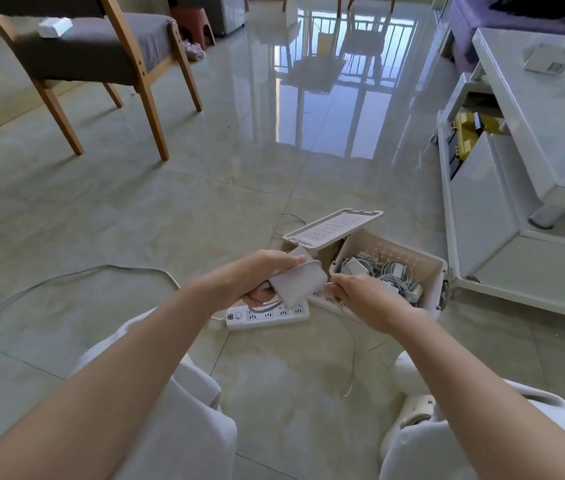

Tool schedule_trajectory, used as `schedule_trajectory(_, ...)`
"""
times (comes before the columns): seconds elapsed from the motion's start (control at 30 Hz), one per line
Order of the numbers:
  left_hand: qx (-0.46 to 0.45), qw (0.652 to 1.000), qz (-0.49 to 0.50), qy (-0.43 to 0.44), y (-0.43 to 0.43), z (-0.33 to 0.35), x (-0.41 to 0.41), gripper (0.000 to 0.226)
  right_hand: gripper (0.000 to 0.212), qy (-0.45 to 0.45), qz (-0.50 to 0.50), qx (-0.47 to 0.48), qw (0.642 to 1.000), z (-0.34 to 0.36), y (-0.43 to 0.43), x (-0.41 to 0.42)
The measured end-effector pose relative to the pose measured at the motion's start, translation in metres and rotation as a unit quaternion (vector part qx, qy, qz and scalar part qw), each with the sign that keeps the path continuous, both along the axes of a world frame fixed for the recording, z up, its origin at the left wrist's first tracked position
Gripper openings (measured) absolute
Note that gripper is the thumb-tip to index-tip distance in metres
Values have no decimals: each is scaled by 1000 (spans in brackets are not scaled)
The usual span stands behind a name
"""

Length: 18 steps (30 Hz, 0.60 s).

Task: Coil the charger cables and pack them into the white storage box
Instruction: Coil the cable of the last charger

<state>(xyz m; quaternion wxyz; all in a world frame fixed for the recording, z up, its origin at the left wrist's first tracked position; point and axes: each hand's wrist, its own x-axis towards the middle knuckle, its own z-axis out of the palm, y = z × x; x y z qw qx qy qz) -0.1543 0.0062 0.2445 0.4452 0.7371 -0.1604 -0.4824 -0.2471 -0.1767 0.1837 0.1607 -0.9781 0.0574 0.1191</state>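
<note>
Coiling step in hand. Left hand (257, 275): fingers clamped on a white charger adapter (296, 284), its cable (263, 308) looped beneath them. Right hand (360, 299): fingertips together, apparently pinching the cable just beside the adapter. Next move calls for finishing the wrap, then clearing the near rim of the white storage box (440, 271), which sits just beyond the right fingers with its lid (333, 226) open and room at the far end.

White storage box (438, 271); grey-cushioned chair (101, 46); yellow case (468, 133).
</note>
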Motion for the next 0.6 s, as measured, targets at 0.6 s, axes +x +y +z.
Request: schedule_trajectory(0.6, 173, 936, 0, -306, -10, -27, 4, 31, 25, -108, 11, 148, 983, 9, 58, -8)
